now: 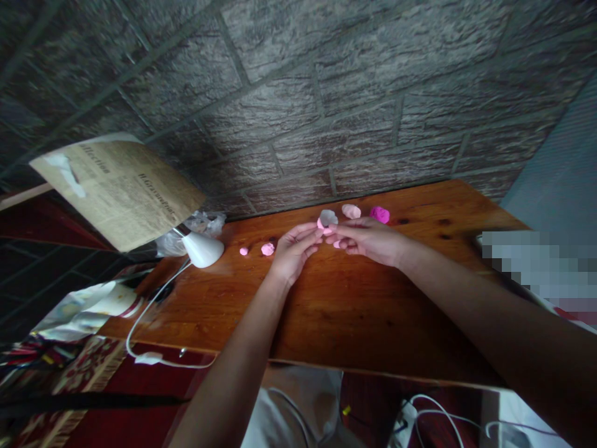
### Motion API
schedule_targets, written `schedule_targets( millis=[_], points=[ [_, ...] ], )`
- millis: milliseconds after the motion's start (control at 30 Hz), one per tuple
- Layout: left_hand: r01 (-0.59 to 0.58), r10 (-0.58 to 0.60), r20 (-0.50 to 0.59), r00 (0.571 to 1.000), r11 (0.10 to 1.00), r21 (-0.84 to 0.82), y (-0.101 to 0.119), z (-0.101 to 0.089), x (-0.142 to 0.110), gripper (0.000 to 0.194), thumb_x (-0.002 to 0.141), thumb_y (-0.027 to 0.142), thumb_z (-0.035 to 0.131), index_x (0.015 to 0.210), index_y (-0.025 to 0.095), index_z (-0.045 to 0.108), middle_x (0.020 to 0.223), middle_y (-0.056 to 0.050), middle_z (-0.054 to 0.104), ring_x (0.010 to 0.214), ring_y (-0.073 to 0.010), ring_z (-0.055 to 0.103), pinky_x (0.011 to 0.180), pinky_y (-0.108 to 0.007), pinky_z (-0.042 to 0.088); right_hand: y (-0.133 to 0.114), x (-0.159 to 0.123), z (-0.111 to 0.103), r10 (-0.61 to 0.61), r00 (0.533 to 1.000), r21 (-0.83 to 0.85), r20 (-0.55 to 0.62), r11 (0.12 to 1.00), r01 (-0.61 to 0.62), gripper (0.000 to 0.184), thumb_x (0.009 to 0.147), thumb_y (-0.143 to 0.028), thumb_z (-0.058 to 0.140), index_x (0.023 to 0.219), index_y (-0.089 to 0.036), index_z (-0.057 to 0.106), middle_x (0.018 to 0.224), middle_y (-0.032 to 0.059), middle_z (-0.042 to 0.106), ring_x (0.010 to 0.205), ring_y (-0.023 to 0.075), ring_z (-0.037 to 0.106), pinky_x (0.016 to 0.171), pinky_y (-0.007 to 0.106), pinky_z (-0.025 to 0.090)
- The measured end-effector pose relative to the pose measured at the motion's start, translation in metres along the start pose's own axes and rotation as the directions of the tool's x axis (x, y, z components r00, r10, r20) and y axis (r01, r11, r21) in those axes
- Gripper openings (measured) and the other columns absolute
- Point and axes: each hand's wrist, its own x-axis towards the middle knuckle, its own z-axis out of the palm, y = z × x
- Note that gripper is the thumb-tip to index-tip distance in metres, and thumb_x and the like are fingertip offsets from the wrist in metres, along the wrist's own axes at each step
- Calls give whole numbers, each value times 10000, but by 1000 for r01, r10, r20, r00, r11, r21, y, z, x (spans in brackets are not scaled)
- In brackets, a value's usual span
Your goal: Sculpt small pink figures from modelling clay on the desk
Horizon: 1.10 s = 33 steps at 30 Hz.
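Between my hands, above the wooden table, is a small cup-like piece with a pale grey inside and pink lower edge; its material is hard to make out. My left hand pinches its left side. On its right side, the thumb and fingers of my right hand grip it too. Partly hidden below the right fingers is a pink bit. Left of my hands lie a pink lump and a smaller pink ball. Behind my right hand sit a pale pink lump and a magenta lump.
A lamp with a newsprint-patterned shade and white base stands at the left of the table. Its white cord hangs past the front edge. A stone-patterned wall rises behind. Below is a power strip.
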Motion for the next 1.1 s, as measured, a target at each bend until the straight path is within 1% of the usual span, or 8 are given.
schedule_targets(
  millis=[200, 367, 467, 567, 700, 867, 967, 1100],
  points=[
    [-43, 43, 9, 999, 998, 45, -3, 2, 0, 380, 570, 265, 939, 898, 172, 770, 824, -24, 770, 728, -96, 654, 695, -212, 460, -1, -2, 3, 8, 998, -9, -58, 1000, -8, 196, 720, -350, 884, 758, -181, 792, 819, 55, 762, 628, 66, 558, 542, 169, 422],
    [-79, 79, -9, 997, 995, 64, -4, 1, 2, 377, 559, 301, 942, 873, 178, 773, 818, -20, 769, 723, -96, 647, 684, -214, 457, -2, -3, 5, -6, 997, -60, -73, 998, 1, 266, 707, -422, 879, 781, -180, 794, 829, 61, 755, 615, 69, 548, 542, 189, 418],
    [-81, 83, -22, 996, 995, 57, -3, 1, 2, 368, 549, 291, 942, 857, 181, 773, 813, -21, 769, 711, -94, 644, 672, -213, 459, -1, -2, 4, -113, 993, -145, -38, 984, 106, 324, 688, -447, 876, 863, -186, 800, 815, 50, 734, 603, 82, 548, 530, 217, 404],
    [-65, 67, -40, 997, 997, 40, -2, 1, 2, 373, 532, 288, 948, 843, 181, 772, 798, -18, 768, 690, -86, 641, 657, -203, 459, 1, -1, 2, -272, 962, -230, -8, 937, 263, 375, 694, -450, 858, 958, -191, 793, 736, 14, 682, 586, 98, 559, 529, 244, 395],
    [-54, 55, -52, 997, 998, 27, -3, 0, 3, 377, 530, 286, 950, 842, 174, 769, 783, -18, 764, 684, -82, 645, 648, -194, 453, 2, -1, 0, -384, 922, -324, 48, 867, 378, 312, 722, -436, 824, 924, -200, 794, 783, 21, 717, 615, 122, 598, 613, 291, 468],
    [-42, 43, -45, 998, 999, 25, -6, -3, 4, 374, 541, 262, 945, 855, 172, 763, 794, -20, 765, 698, -90, 656, 671, -207, 456, 3, -1, -1, -421, 905, -376, 66, 829, 413, 251, 751, -426, 793, 889, -216, 793, 806, 31, 739, 616, 145, 618, 648, 328, 494],
    [-56, 57, -30, 998, 998, 21, -6, -4, 5, 355, 574, 256, 931, 874, 173, 761, 805, -24, 766, 710, -97, 664, 684, -217, 462, 2, -2, 0, -422, 904, -395, 68, 821, 413, 259, 769, -431, 780, 919, -221, 797, 776, 26, 724, 609, 145, 614, 642, 329, 488],
    [-74, 75, -29, 997, 997, 4, -5, -3, 5, 372, 553, 263, 941, 869, 179, 765, 799, -19, 770, 701, -94, 664, 682, -215, 470, 0, -3, 1, -417, 905, -366, 84, 832, 417, 291, 801, -461, 745, 944, -212, 795, 727, 12, 692, 580, 127, 578, 616, 313, 473]
  ],
)
